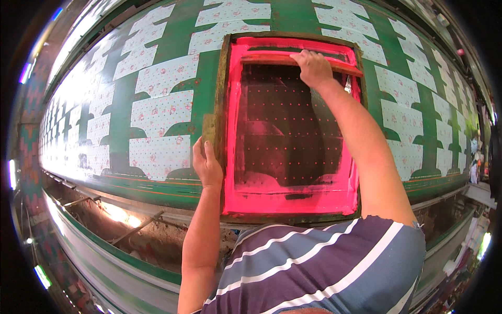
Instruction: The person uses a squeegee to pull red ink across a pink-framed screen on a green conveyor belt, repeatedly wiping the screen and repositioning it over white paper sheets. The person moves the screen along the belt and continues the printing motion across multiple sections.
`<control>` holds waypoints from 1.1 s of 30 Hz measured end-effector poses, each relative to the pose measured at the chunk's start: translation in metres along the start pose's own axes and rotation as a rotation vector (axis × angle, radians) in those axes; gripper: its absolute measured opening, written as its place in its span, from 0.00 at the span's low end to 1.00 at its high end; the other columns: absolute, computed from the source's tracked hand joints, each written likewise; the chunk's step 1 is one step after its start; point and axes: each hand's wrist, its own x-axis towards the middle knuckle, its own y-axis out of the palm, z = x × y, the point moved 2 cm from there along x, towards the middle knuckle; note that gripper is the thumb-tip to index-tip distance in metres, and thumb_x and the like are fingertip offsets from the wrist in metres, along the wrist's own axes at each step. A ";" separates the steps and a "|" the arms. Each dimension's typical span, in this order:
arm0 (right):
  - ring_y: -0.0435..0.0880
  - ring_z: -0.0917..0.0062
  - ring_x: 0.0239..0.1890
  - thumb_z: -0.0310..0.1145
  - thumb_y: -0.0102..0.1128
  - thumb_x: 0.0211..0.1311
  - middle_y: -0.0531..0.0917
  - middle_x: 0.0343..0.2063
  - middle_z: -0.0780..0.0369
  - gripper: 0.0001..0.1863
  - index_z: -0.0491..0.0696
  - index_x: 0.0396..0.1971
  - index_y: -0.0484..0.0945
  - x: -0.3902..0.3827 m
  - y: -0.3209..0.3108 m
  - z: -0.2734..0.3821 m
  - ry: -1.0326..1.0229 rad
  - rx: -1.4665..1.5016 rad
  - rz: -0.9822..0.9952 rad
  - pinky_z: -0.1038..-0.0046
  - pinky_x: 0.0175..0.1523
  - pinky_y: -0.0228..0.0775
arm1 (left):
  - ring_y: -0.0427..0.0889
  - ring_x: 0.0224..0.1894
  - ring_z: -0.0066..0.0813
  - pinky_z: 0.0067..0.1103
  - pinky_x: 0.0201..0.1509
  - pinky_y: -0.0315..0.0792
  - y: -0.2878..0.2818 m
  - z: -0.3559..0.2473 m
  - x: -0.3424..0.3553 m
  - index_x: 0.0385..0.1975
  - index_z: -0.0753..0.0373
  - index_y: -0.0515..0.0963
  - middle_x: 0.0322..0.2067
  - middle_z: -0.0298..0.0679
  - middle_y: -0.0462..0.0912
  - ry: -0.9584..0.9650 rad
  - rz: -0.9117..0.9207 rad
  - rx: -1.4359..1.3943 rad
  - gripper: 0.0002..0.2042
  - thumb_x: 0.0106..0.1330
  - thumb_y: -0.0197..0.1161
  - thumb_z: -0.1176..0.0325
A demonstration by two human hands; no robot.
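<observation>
A screen-printing frame (224,89) with wooden sides lies flat on the green table. Bright pink ink borders its dark mesh (277,136), which carries rows of small pink dots. Near the far end of the mesh, a squeegee (269,60) spans most of the width, smeared with pink. My right hand (315,69) is closed around its top edge, right of the middle. At the frame's left side, my left hand (207,165) rests with its fingers curled at a short wooden piece (209,127) fixed there. Its thumb points up along the wood.
Pale fabric pieces (161,112) with curved cut-outs and small prints lie in rows on the long green table (204,83), left, right and beyond the frame. Along its near edge runs a rail (151,201), with a gap below. Another long green-edged surface (125,256) stands behind that gap.
</observation>
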 end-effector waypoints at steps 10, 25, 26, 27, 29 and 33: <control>0.91 0.57 0.56 0.20 0.55 0.62 0.92 0.53 0.59 0.31 0.60 0.62 0.90 0.067 0.002 -0.042 0.082 0.135 0.169 0.54 0.61 0.86 | 0.80 0.63 0.32 0.30 0.72 0.72 0.004 0.002 -0.002 0.67 0.72 0.79 0.59 0.42 0.85 -0.036 -0.012 -0.019 0.23 0.90 0.57 0.55; 0.91 0.55 0.59 0.29 0.59 0.61 0.93 0.54 0.53 0.27 0.56 0.61 0.90 0.001 -0.076 0.028 0.037 0.152 0.586 0.50 0.64 0.84 | 0.85 0.44 0.37 0.34 0.54 0.78 0.004 0.006 0.011 0.47 0.74 0.87 0.39 0.48 0.90 -0.212 -0.040 0.101 0.25 0.86 0.61 0.50; 0.92 0.55 0.58 0.29 0.59 0.61 0.93 0.53 0.53 0.26 0.56 0.59 0.90 -0.016 -0.083 0.038 0.015 0.147 0.573 0.49 0.63 0.84 | 0.84 0.40 0.39 0.37 0.50 0.77 0.004 0.009 0.012 0.42 0.73 0.86 0.35 0.49 0.88 -0.224 -0.050 0.091 0.28 0.84 0.62 0.46; 0.92 0.54 0.58 0.29 0.60 0.60 0.93 0.52 0.53 0.25 0.56 0.58 0.90 -0.031 -0.089 0.051 -0.013 0.143 0.556 0.49 0.63 0.84 | 0.80 0.38 0.38 0.37 0.48 0.75 0.004 0.014 0.013 0.38 0.73 0.85 0.32 0.47 0.85 -0.199 -0.075 0.085 0.29 0.84 0.61 0.45; 0.92 0.54 0.56 0.28 0.61 0.58 0.94 0.50 0.54 0.23 0.56 0.53 0.91 -0.067 -0.100 0.076 -0.036 0.170 0.536 0.49 0.60 0.85 | 0.74 0.34 0.37 0.37 0.45 0.72 0.004 0.021 0.015 0.32 0.72 0.81 0.27 0.43 0.78 -0.150 -0.123 0.068 0.31 0.83 0.60 0.44; 0.93 0.54 0.52 0.29 0.63 0.57 0.94 0.46 0.54 0.23 0.58 0.53 0.91 -0.144 -0.127 0.132 -0.026 0.203 0.512 0.49 0.56 0.86 | 0.81 0.40 0.55 0.45 0.52 0.74 0.003 0.021 0.017 0.36 0.74 0.83 0.34 0.56 0.85 -0.111 -0.098 0.165 0.34 0.82 0.59 0.39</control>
